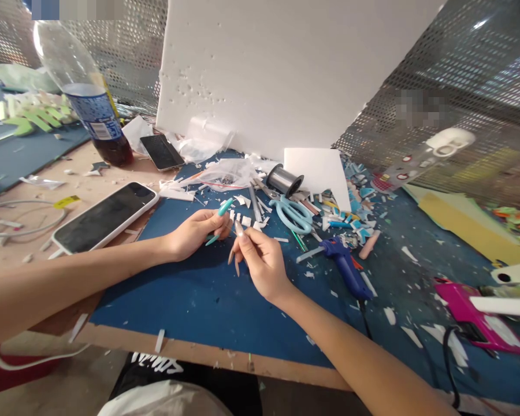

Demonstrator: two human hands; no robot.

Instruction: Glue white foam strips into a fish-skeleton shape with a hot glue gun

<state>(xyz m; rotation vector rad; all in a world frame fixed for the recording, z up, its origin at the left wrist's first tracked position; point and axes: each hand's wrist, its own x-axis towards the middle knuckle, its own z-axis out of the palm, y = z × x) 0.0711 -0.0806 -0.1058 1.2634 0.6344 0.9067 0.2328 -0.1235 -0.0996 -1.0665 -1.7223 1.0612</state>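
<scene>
My left hand (198,234), with long teal nails, is pinched closed over the middle of the blue mat (169,306). Close beside it, my right hand (264,257), with long brownish nails, is pinched too. A faint thin strand seems to run between the fingertips; what each hand holds is too fine to make out. Small white pieces (246,221) lie just beyond the fingers. Behind them are light blue scissors (291,215) and a spool of grey line (285,180). To the right of my right hand lies a blue glue gun (344,266).
A white foam board (264,69) stands at the back. On the left are a phone (106,216), a second dark phone (162,152) and a cola bottle (97,118). Scraps litter the mat. A pink device (481,318) with a black cable sits at the right.
</scene>
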